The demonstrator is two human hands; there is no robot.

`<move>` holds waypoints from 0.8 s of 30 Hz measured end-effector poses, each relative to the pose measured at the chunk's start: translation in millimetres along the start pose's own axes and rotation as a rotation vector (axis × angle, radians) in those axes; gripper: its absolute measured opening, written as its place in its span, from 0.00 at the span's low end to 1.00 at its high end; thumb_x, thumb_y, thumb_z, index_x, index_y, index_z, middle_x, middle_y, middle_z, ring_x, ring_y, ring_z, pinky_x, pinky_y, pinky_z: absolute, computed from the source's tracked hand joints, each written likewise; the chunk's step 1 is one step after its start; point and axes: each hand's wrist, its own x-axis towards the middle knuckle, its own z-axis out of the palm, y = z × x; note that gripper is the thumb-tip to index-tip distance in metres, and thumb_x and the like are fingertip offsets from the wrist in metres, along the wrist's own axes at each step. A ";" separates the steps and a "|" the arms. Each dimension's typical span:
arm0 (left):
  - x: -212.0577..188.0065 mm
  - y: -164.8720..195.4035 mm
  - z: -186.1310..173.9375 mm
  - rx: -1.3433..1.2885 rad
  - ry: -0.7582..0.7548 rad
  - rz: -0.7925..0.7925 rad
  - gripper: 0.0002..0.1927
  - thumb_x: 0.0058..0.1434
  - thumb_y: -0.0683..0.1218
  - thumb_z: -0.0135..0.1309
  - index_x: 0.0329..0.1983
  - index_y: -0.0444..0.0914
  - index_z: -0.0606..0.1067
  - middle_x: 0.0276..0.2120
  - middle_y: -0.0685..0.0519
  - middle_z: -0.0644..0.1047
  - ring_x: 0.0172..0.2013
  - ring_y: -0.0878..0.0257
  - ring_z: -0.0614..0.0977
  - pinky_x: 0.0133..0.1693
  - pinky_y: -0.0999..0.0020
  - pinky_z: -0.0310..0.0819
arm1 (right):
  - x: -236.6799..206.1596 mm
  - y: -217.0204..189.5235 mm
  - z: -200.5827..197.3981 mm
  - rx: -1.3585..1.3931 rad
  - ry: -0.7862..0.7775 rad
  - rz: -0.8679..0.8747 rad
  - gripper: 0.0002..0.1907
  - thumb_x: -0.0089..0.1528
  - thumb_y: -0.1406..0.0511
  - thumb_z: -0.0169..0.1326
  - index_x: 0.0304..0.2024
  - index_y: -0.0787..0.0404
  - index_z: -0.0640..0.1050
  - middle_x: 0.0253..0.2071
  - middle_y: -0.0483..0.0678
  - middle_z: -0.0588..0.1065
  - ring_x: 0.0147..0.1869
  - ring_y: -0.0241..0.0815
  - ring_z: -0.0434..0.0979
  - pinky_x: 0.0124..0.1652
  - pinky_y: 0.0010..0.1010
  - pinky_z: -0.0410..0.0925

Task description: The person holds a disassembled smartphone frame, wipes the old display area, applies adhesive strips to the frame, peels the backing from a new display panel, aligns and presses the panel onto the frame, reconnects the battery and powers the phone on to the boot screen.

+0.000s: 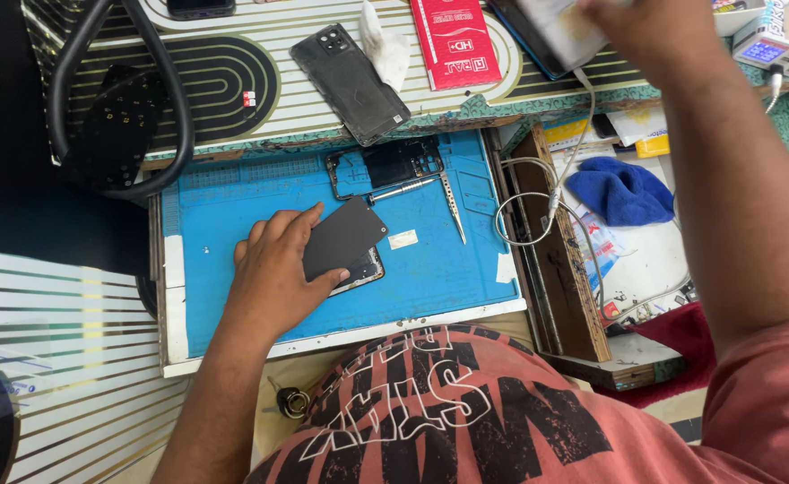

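My left hand (273, 269) rests on the blue work mat (430, 269), fingers around a dark flat phone screen panel (342, 237) that lies tilted over another phone part (365, 270). My right hand (632, 27) is stretched to the far right of the striped counter, gripping something pale that is blurred; a white cable (538, 211) runs down from there. An opened phone frame (385, 167) lies at the mat's far edge with a thin metal screwdriver (403, 189) and tweezers (454, 208) beside it.
A black phone back cover (350, 82), a white cloth (384, 45) and a red flat package (454, 41) lie on the striped counter. A blue cloth (620, 191) sits in the open drawer at right. A black hose (166, 90) loops at left.
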 end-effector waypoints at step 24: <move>0.9 -6.1 -2.4 -0.089 0.015 0.057 0.49 0.42 0.50 0.74 0.68 0.42 0.67 0.54 0.49 0.70 0.56 0.50 0.74 0.59 0.51 0.63 | -104.3 40.5 15.6 1.315 -0.507 0.568 0.10 0.75 0.68 0.46 0.55 0.68 0.72 0.52 0.53 0.76 0.57 0.44 0.80 0.61 0.37 0.73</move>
